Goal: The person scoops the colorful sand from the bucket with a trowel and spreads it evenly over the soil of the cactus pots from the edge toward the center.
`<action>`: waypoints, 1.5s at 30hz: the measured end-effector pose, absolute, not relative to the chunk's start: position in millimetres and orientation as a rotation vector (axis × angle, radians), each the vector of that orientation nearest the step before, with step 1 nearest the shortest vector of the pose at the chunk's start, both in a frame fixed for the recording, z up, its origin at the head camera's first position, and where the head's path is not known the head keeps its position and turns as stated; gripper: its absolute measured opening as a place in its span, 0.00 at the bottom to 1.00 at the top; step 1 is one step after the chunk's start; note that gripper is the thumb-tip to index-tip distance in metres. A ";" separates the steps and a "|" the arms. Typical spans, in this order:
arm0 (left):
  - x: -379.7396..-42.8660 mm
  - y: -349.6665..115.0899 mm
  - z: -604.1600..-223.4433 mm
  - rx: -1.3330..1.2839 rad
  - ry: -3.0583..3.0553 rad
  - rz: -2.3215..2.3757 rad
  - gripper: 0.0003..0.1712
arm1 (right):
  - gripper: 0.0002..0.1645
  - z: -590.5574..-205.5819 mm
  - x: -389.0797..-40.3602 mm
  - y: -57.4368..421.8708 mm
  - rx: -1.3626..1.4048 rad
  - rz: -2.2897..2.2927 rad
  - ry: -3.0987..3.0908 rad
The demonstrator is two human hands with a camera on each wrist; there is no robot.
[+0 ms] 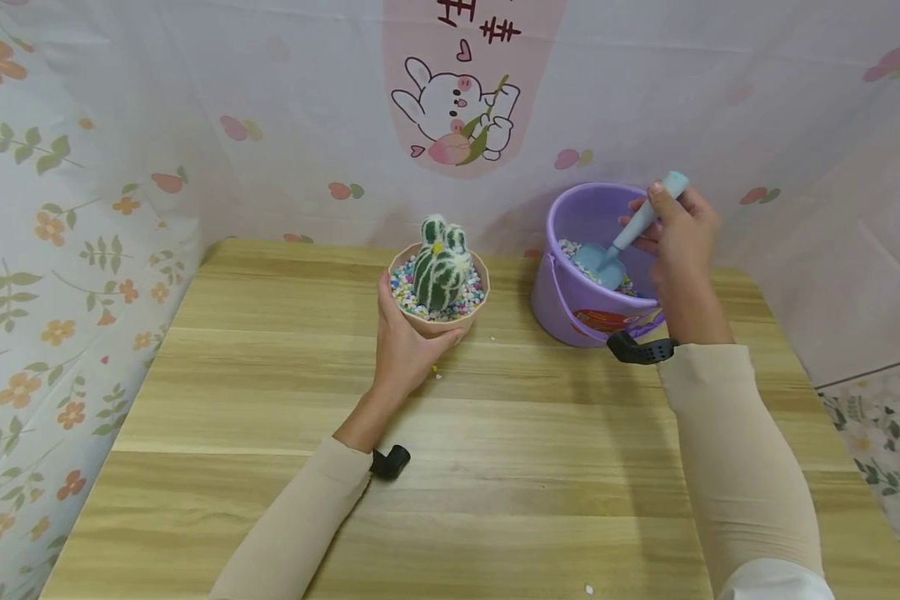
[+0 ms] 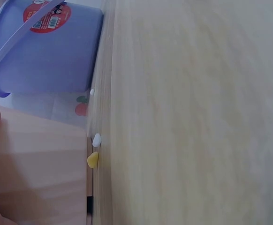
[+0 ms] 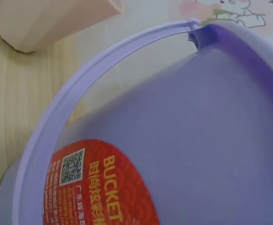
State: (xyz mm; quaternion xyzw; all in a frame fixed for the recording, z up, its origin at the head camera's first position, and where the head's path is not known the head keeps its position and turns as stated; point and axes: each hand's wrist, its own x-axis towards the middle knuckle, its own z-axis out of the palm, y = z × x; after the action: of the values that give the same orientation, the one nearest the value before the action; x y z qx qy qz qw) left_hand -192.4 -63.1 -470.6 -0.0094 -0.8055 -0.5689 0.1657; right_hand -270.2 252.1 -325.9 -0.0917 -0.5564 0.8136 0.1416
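A small striped cactus (image 1: pixel 441 279) with white fuzz and a yellow spot stands in a peach flowerpot (image 1: pixel 450 323), among multicoloured pebbles (image 1: pixel 403 283). My left hand (image 1: pixel 405 342) grips this pot from the front left, thumb along its near side; the left wrist view shows the pot's ribbed wall (image 2: pixel 38 159) close up. Over the purple bucket (image 1: pixel 570 308), my right hand (image 1: pixel 686 233) holds a light blue toy shovel (image 1: pixel 637 225) by its handle. The shovel's blade lies inside the bucket at the pebbles there. Neither the hand nor the shovel shows in the right wrist view.
The bucket's handle (image 3: pixel 71 89) hangs down over its front, past a red label (image 3: pixel 103 187). A yellow pebble (image 2: pixel 93 160) and a white pebble (image 2: pixel 97 139) lie on the wooden table (image 1: pixel 495 467) beside the pot. Behind stands a cloth (image 1: pixel 292 75) printed with a rabbit.
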 end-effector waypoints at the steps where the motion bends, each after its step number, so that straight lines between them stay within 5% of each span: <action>1: -192.3 -63.1 -470.7 -0.025 -2.294 -1.619 0.76 | 0.16 -326.2 -270.0 252.4 -0.293 2.335 -1.604; 17: -191.8 -64.4 -472.0 -0.034 -2.291 -1.634 0.77 | 0.11 -326.6 -269.0 258.3 -0.607 2.362 -1.393; 45: -192.4 -64.3 -472.8 -0.045 -2.290 -1.611 0.76 | 0.17 -319.8 -264.1 277.2 -0.686 2.354 -0.896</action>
State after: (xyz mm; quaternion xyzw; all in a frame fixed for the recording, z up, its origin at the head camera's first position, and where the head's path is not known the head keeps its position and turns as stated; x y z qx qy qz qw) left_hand -192.4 -64.3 -472.8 -0.0157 -0.8058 -0.5670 0.1700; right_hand -264.1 277.2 -319.8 -0.2534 -0.3311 0.8702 0.2626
